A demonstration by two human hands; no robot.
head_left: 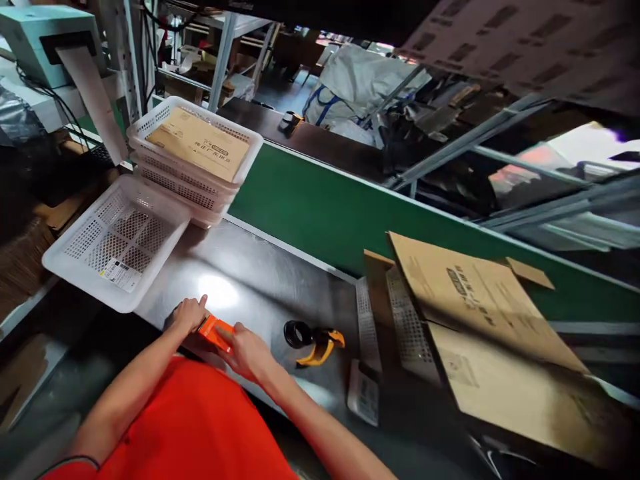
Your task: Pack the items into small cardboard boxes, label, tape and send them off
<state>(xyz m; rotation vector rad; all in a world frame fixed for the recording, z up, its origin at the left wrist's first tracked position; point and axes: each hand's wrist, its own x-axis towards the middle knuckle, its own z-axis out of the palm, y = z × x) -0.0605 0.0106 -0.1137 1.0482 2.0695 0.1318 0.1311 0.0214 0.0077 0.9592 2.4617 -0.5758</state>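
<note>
A small orange box point(216, 333) is low in front of my red shirt, at the near edge of the metal table point(250, 273). My right hand point(246, 348) grips its right end, thumb along the side. At the other end, my left hand point(189, 315) is closed with the thumb sticking up; its fingertips are partly hidden, and they seem to hold the box's left end. To the right of my hands, a yellow-and-black tape dispenser point(323, 345) lies on the metal beside a black roll point(298, 333).
An upper white basket point(250, 137) in a stack holds a flat carton point(203, 143). A white basket point(65, 250) with a label overhangs the table's left edge. An open cardboard box point(480, 300) stands at right. Behind runs a green conveyor belt point(310, 193). A printer point(50, 43) is upper left.
</note>
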